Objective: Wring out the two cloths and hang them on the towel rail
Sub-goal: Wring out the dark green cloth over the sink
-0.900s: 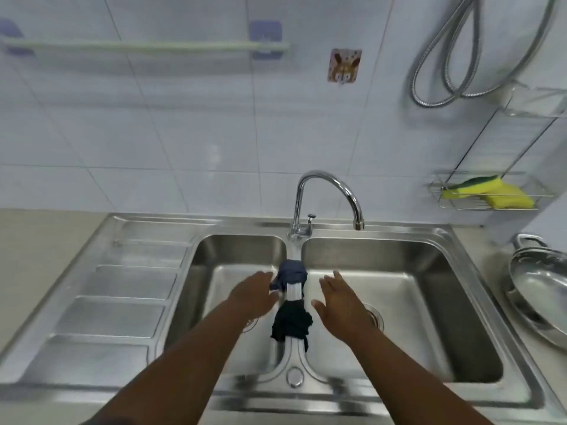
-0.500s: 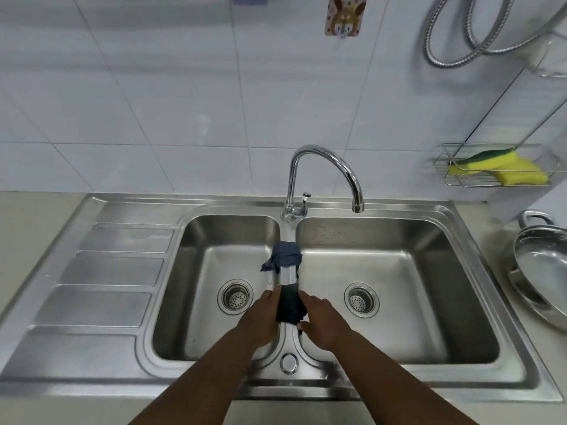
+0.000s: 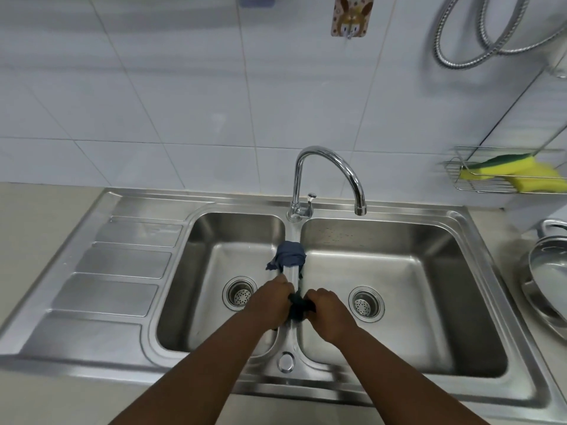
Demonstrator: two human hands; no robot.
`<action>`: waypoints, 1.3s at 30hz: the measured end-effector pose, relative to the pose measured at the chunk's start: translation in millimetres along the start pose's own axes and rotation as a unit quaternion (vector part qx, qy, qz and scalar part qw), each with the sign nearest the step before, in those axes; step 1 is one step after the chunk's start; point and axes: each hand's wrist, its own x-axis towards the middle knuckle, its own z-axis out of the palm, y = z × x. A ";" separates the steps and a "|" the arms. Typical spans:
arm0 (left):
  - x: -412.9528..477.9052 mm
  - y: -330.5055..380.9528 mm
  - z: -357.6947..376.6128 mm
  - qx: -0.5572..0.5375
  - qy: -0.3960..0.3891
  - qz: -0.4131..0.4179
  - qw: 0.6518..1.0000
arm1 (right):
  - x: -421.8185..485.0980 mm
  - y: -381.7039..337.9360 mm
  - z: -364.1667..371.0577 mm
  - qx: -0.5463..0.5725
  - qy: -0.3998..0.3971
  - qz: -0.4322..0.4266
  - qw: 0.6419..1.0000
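Note:
Two cloths lie on the divider between the basins of a steel double sink (image 3: 466,228). The grey-blue cloth (image 3: 290,257) is draped over the divider's far part, untouched. The dark teal cloth (image 3: 299,306) sits nearer me, bunched between my hands. My left hand (image 3: 271,299) grips its left side and my right hand (image 3: 326,311) grips its right side, both fists closed on it. Only one purple bracket (image 3: 257,0) of the towel rail shows at the top edge; the bar itself is out of view.
A curved chrome tap (image 3: 329,167) stands behind the divider. A wire rack with yellow-green sponges (image 3: 509,174) hangs at the right wall. A steel pan (image 3: 549,277) sits at the right edge. A ribbed draining board (image 3: 116,271) lies left. A metal hose (image 3: 478,41) loops above.
Both hands came back from the grey-blue cloth to the dark teal one and closed on it. My view tilted down, so the towel rail's bar left the frame.

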 end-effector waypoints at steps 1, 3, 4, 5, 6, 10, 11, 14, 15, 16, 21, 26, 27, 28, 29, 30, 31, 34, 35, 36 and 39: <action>2.5 7.0 -3.2 -0.003 -0.012 -0.002 1.000 | -0.2 3.9 -5.2 0.013 0.007 -0.002 1.000; 4.8 17.8 -4.8 0.017 -0.039 -0.013 0.999 | -2.2 11.6 -16.1 0.036 0.004 0.001 0.999; 3.6 20.7 -3.2 0.037 -0.049 -0.018 0.998 | -3.8 15.0 -20.8 0.043 -0.005 0.000 0.999; 0.5 22.2 -0.1 0.054 -0.057 -0.023 0.997 | -5.6 18.2 -24.1 0.045 -0.018 -0.003 0.999; -3.7 22.5 4.5 0.069 -0.060 -0.026 0.995 | -8.0 20.7 -26.2 0.044 -0.031 -0.006 0.999; -21.6 24.1 28.3 0.200 -0.052 -0.032 0.978 | -20.6 28.1 -24.8 0.046 -0.059 -0.014 0.997; -24.0 25.2 31.6 0.233 -0.051 -0.040 0.970 | -23.0 29.0 -23.2 0.050 -0.066 -0.015 0.996; -20.1 39.8 28.5 0.257 -0.055 -0.069 0.962 | -26.9 33.9 -26.0 0.056 -0.079 -0.018 0.995; -16.5 45.8 23.8 0.251 -0.049 -0.066 0.965 | -26.6 36.0 -29.1 0.058 -0.073 -0.018 0.995; -12.8 53.5 17.9 0.235 -0.041 -0.058 0.969 | -27.2 39.6 -33.3 0.067 -0.065 -0.018 0.995; 7.9 84.9 -27.9 0.039 -0.064 -0.040 0.996 | -30.7 57.4 -67.1 0.178 -0.090 -0.071 0.977; 24.3 126.6 -69.7 -0.117 -0.026 0.004 0.993 | -38.9 65.7 -102.8 0.287 -0.098 -0.052 0.952; 27.1 134.2 -74.9 -0.140 -0.012 0.014 0.990 | -39.1 69.3 -105.6 0.321 -0.086 -0.043 0.942; 30.4 141.2 -79.3 -0.156 -0.001 0.028 0.987 | -39.4 73.1 -107.5 0.364 -0.074 -0.034 0.928; 33.5 148.3 -82.9 -0.172 0.001 0.040 0.984 | -39.9 76.8 -109.9 0.402 -0.060 -0.024 0.913; 36.4 155.5 -86.0 -0.197 -0.003 0.048 0.979 | -40.0 79.7 -113.1 0.428 -0.046 -0.010 0.903; 39.2 162.3 -87.9 -0.231 -0.008 0.050 0.972 | -40.3 82.3 -116.7 0.444 -0.036 0.004 0.895; 46.5 173.9 -88.2 -0.334 0.006 0.046 0.942 | -39.4 93.2 -126.6 0.470 -0.027 0.037 0.881; 48.7 174.3 -86.9 -0.354 0.019 0.041 0.934 | -38.5 98.4 -130.3 0.474 -0.027 0.042 0.879; 51.3 172.4 -84.8 -0.373 0.033 0.029 0.927 | -38.1 103.3 -134.9 0.475 -0.029 0.040 0.879; 55.7 161.6 -70.4 -0.413 0.054 -0.039 0.908 | -36.5 118.5 -150.6 0.440 -0.024 0.044 0.897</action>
